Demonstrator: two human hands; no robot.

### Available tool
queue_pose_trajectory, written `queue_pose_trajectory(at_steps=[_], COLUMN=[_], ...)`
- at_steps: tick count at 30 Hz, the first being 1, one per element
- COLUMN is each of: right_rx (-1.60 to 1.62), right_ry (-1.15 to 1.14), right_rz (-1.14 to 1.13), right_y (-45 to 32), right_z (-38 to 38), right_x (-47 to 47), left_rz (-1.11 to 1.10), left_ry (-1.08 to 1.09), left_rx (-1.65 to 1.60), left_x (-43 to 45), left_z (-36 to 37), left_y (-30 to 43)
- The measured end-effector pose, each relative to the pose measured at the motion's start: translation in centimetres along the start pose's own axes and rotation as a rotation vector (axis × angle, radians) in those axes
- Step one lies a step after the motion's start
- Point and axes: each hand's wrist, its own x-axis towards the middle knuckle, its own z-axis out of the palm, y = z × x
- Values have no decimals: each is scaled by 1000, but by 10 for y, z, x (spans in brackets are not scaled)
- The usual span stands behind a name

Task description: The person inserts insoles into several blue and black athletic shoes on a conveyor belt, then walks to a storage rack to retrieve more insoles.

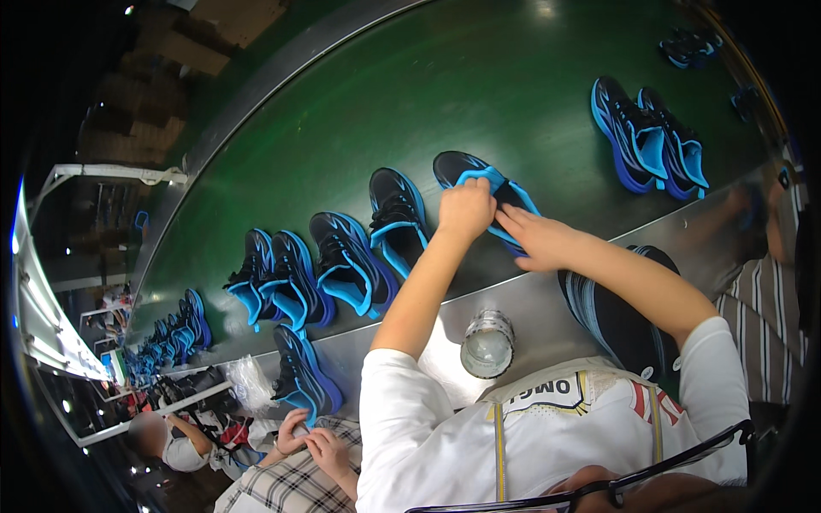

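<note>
A black sneaker (457, 165) with bright blue lining and a blue-purple sole lies before me on the green belt surface, toe pointing up and left. My left hand (467, 206) is closed around its tongue and the front of its collar. The outstretched fingers of my right hand (542, 237) reach into the shoe's opening, over a black inner part that looks like an insole. My right thumb rests by the heel side; my fingertips are partly hidden inside. Just left of my left arm stands another matching sneaker (397, 199).
More sneakers (343, 250) line the belt (359, 115) leftward; a pair (632, 141) sits to the right. On the metal ledge (545, 320) are a glass jar (489, 349) and stacked black insoles (616, 308). A co-worker's hands (311, 442) are near a sneaker (304, 372). Another person (763, 320) stands at right.
</note>
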Motion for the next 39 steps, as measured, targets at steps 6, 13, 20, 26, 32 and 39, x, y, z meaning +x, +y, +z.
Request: queue_pose_trajectory(at_steps=[6,13,20,26,32,39], right_rx=[-197,-224,-151,-200,-70,-304], right_ry=[-522,-556,263,123,274,583], right_rz=[266,188,108,195,213,755], right_y=[5,-5,-19,-23,-18,126], right_z=[17,-5,-6,15,-10,-65], right_x=[67,25,-60,-94,-90,-123], left_rz=[-17,-29,41,17,-222,-367], left_ry=[-6,31,139,203,334,270], left_rx=[169,180,-14,-371,-1104,-1161], left_x=[-2,2,-19,-51,-78,-153], left_z=[12,15,-2,-31,-51,-58], left_y=[-1,0,7,47,49,88])
